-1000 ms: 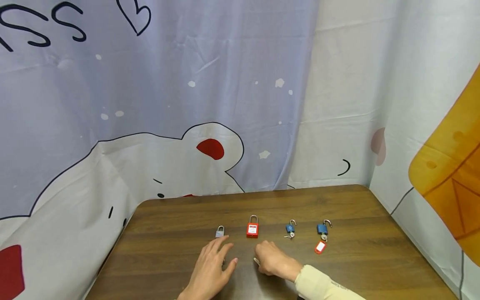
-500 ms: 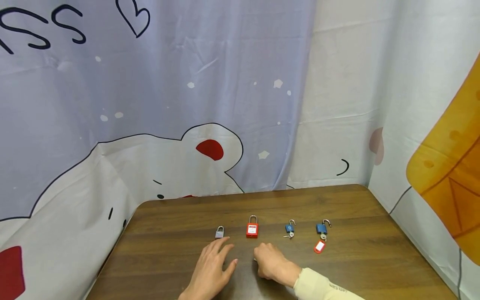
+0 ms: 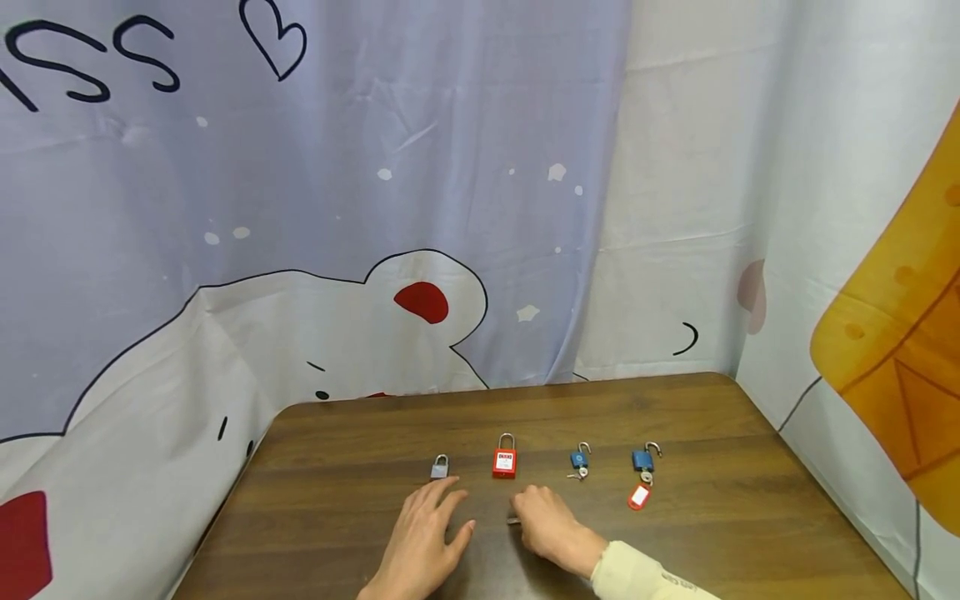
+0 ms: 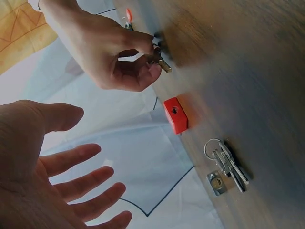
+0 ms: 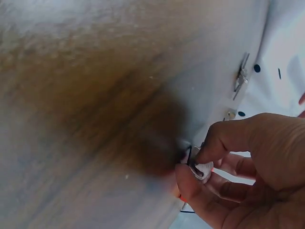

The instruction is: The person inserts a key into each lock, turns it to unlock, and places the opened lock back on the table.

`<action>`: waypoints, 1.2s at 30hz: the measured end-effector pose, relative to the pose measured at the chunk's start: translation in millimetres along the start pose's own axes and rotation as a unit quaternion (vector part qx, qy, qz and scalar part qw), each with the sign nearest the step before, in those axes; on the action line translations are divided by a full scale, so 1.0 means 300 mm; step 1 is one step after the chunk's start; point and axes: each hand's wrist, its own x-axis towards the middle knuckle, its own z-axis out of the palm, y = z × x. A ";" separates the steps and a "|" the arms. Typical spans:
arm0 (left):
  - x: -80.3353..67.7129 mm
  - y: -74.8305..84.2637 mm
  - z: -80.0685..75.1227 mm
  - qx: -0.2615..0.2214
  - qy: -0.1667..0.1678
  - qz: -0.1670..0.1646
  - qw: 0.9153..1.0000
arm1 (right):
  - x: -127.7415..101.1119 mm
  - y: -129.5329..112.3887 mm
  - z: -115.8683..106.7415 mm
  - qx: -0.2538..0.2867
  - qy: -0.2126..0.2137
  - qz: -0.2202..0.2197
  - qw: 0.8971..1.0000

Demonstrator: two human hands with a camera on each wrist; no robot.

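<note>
Four padlocks lie in a row on the brown table [image 3: 337, 500]: a small silver one [image 3: 439, 467], a red one [image 3: 505, 457], a small blue one [image 3: 579, 459] with a key in it, and a larger blue one [image 3: 642, 460] with a red key tag [image 3: 638, 497]. My right hand [image 3: 527, 512] pinches a small key [image 4: 161, 61] just in front of the red padlock [image 4: 175, 114]; the key [image 5: 202, 170] sits between thumb and forefinger. My left hand [image 3: 437, 510] hovers open, fingers spread, near the silver padlock [image 4: 217, 183] and a ring of keys [image 4: 229, 163].
A printed curtain [image 3: 337, 208] hangs close behind the table and wraps round its left and right sides. The table's back edge runs just beyond the padlocks. Bare wood lies to the left of the silver padlock and to the right of the key tag.
Hardly anything differs: both hands stay in place, the right still pinching the key. The head view has shifted slightly.
</note>
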 end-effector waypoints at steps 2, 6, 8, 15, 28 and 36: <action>0.000 0.000 -0.002 -0.002 -0.008 -0.006 1.000 | -0.001 0.009 0.000 0.012 0.000 0.003 1.000; 0.002 0.000 -0.007 -0.004 -0.011 -0.010 1.000 | 0.001 0.029 -0.016 0.045 -0.004 0.014 0.999; 0.003 0.001 -0.009 -0.005 -0.006 -0.008 1.000 | 0.002 0.039 -0.031 0.062 -0.005 0.020 0.998; 0.016 0.004 -0.021 -0.007 0.003 -0.007 1.000 | 0.010 0.071 -0.114 0.099 0.001 0.036 0.994; 0.068 0.018 -0.062 -0.016 0.036 0.013 0.999 | 0.023 0.125 -0.314 0.127 0.006 0.043 0.991; 0.113 0.047 -0.088 -0.034 0.040 0.017 0.998 | 0.033 0.124 -0.451 0.130 0.004 0.041 0.991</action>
